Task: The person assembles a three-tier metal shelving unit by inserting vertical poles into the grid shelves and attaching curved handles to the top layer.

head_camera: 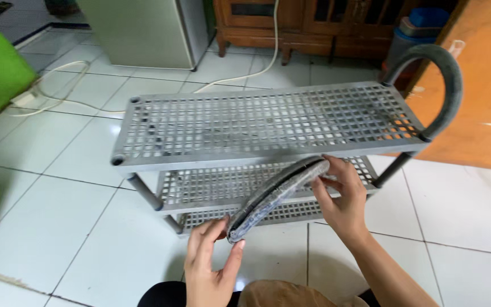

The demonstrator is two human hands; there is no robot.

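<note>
Both forearms are seen bare, no sleeves reaching them; the left hand and right hand are ungloved and ringless.

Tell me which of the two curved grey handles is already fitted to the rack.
The curved handle at the top shelf's right end; it stands upright in the corners. The other handle is loose, held between both hands.
</note>
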